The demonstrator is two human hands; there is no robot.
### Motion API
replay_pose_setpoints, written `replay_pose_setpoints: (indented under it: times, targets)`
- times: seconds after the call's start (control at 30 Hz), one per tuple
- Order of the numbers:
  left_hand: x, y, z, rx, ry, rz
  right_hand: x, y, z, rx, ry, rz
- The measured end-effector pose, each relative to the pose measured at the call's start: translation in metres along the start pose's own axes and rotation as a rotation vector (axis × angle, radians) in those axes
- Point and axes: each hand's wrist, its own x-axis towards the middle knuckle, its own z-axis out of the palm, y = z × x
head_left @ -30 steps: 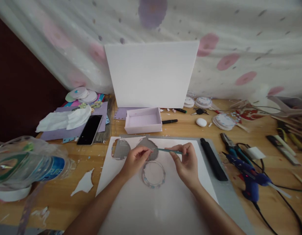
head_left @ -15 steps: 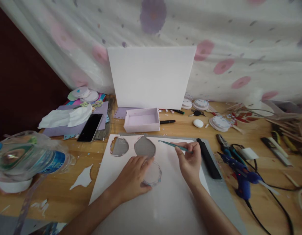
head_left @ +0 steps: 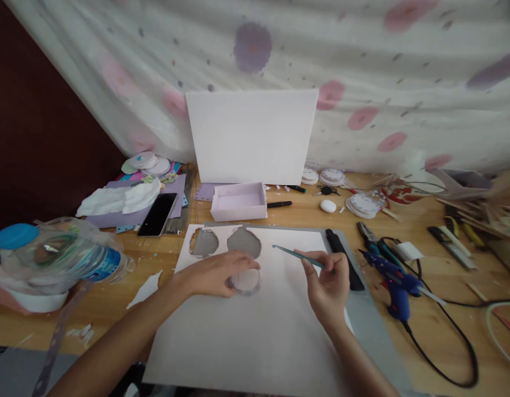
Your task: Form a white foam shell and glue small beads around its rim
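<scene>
My left hand (head_left: 225, 270) rests on a white sheet (head_left: 238, 336), its thumb and fingers curled around the edge of a clear round disc (head_left: 245, 281) that lies on the sheet. Part of the disc is hidden under the fingers. Just beyond it are two rough round cut-outs in the sheet, with grey showing through. In my right hand (head_left: 327, 281) is a slim teal crochet hook (head_left: 294, 254), gripped between thumb and fingers. Its hooked tip points left, above the sheet and apart from the disc.
Behind the sheet stand a lilac box (head_left: 239, 201) and an upright white board (head_left: 252, 138). A blue glue gun (head_left: 397, 284), pliers (head_left: 372, 242) and a black case (head_left: 345, 259) lie right. A phone (head_left: 157, 214) and a large bottle (head_left: 76, 256) are left.
My left hand and the disc have shifted left on the sheet, closer to the cut-outs. My right hand with the hook has drawn slightly to the right. The camera view has shifted too.
</scene>
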Motion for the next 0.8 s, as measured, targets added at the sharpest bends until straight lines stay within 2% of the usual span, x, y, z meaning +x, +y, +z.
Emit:
replay_pose_setpoints:
  times: [0.1, 0.17, 0.2, 0.27, 0.33, 0.37, 0.4, 0.5, 0.63, 0.7, 0.77, 0.8]
  targets:
    - [0.002, -0.009, -0.005, 0.047, -0.039, 0.045, -0.009, -0.003, -0.004, -0.063, -0.004, -0.048]
    - [0.000, -0.006, -0.009, 0.055, 0.004, 0.065, -0.012, -0.007, -0.005, -0.126, 0.003, -0.115]
    - [-0.002, -0.002, -0.010, 0.033, 0.061, 0.061, -0.013, -0.011, -0.005, -0.168, 0.007, -0.160]
    - [-0.009, 0.014, -0.010, -0.077, 0.249, 0.003, -0.015, -0.020, -0.005, -0.280, 0.015, -0.271]
    - [-0.015, 0.036, -0.004, -0.277, 0.500, -0.126, -0.016, -0.030, -0.002, -0.423, 0.004, -0.386]
    - [-0.016, 0.048, 0.002, -0.412, 0.589, -0.202, -0.018, -0.034, 0.000, -0.495, -0.016, -0.439]
    - [-0.017, 0.058, 0.008, -0.566, 0.623, -0.271, -0.020, -0.037, 0.001, -0.556, -0.041, -0.493]
    - [-0.010, 0.082, 0.026, -0.919, 0.561, -0.328, -0.033, -0.036, 0.005, -0.692, -0.171, -0.640]
    - [0.003, 0.090, 0.039, -1.036, 0.674, -0.434, -0.053, -0.024, 0.007, -0.691, -0.377, -0.823]
    - [0.005, 0.087, 0.040, -1.053, 0.718, -0.466, -0.057, -0.024, 0.006, -0.661, -0.484, -0.799]
    - [0.002, 0.081, 0.037, -1.043, 0.748, -0.444, -0.054, -0.028, 0.001, -0.644, -0.590, -0.709]
    - [0.000, 0.078, 0.035, -1.029, 0.762, -0.429, -0.051, -0.030, -0.005, -0.638, -0.588, -0.661]
